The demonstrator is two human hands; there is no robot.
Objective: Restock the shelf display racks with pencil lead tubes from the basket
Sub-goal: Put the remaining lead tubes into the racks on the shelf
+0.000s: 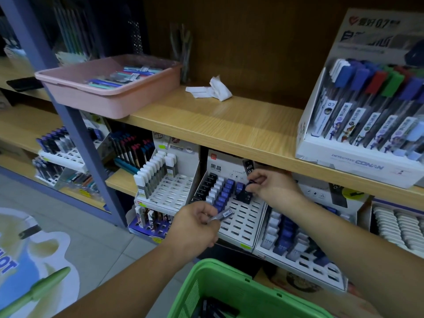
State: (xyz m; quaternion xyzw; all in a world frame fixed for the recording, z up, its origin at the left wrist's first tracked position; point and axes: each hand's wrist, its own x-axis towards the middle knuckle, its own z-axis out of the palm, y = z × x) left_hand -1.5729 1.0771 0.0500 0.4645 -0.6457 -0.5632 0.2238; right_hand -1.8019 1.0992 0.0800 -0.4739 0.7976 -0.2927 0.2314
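Note:
A white slotted display rack (243, 222) stands on the lower shelf, holding rows of black, white and blue lead tubes at its back left. My right hand (273, 185) pinches a dark lead tube (244, 195) that stands in the rack's back row. My left hand (195, 223) hovers in front of the rack and grips a grey-blue lead tube (223, 214) that points up and right. A green basket (231, 292) sits at the bottom, with dark tubes inside it.
Another white rack (169, 191) with white-capped tubes stands to the left, and a partly filled rack (296, 249) to the right. On the wooden upper shelf (229, 125) are a pink tray (110, 88) of pens, crumpled white paper (213, 89) and a boxed pen display (367, 125).

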